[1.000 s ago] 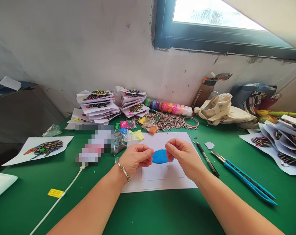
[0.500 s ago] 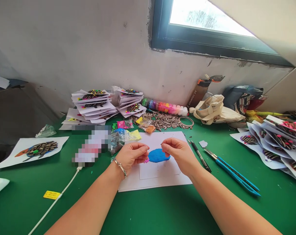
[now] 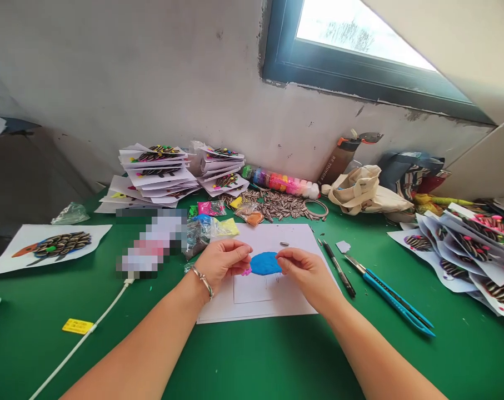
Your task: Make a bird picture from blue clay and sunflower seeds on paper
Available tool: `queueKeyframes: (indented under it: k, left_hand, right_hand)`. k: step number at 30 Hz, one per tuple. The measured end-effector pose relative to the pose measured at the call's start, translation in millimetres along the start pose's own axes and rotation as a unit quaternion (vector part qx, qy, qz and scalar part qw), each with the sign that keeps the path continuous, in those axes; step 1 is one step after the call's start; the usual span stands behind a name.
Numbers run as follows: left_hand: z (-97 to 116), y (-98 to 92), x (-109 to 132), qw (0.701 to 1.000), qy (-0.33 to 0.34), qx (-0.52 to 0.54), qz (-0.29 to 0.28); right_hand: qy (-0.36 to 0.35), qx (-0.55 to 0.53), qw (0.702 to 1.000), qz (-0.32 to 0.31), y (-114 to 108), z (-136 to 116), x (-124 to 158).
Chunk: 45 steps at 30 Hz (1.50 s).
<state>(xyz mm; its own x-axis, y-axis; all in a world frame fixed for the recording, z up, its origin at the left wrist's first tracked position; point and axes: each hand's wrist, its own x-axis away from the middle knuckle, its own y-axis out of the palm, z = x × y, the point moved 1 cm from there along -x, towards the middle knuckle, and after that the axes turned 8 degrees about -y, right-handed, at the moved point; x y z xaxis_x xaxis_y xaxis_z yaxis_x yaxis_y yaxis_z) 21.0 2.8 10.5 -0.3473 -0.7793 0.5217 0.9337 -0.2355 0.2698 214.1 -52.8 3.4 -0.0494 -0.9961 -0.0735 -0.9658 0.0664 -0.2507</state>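
A flat oval of blue clay (image 3: pixel 265 263) lies on a small sheet of white paper (image 3: pixel 252 293), which rests on a larger white sheet (image 3: pixel 218 312). My left hand (image 3: pixel 224 260) is at the oval's left end, thumb and forefinger pinched; what they hold, if anything, is too small to tell. Just below those fingertips shows a bit of pink clay (image 3: pixel 246 271), and I cannot tell whether it is held. At the right end my right hand (image 3: pixel 305 271) is also pinched, its contents hidden. A single sunflower seed (image 3: pixel 284 243) lies on paper behind the oval.
Beyond the paper are small clay bags (image 3: pixel 212 208), a heap of sunflower seeds (image 3: pixel 280 204) and stacked seed pictures (image 3: pixel 160 175). To the right lie a pen (image 3: pixel 339 269), blue tweezers (image 3: pixel 395 300) and more pictures (image 3: pixel 464 250). A finished bird picture (image 3: pixel 60 247) and white cable (image 3: pixel 80 339) are left.
My right hand has shifted slightly down and toward me, and the seed behind the oval now shows. Both hands stay pinched. The whole view has moved a little.
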Motion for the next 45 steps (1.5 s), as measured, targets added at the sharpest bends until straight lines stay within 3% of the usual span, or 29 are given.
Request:
queueKeyframes:
  k: [13,17,45]
  left_hand:
    - [-0.5,1.3,-1.5,1.000,-0.007,-0.007,0.002]
    - [-1.3,1.4,-1.6,1.000,-0.003,-0.010,0.000]
    - [-4.4,0.7,-2.2,1.000,-0.008,-0.013,0.003]
  right_hand:
    - [0.046,-0.096,0.994,-0.029,-6.6,1.5,-1.0]
    - [0.052,-0.080,0.994,-0.050,-8.9,-0.8,-1.2]
    - [0.079,-0.160,0.983,-0.053,-8.9,1.9,1.3]
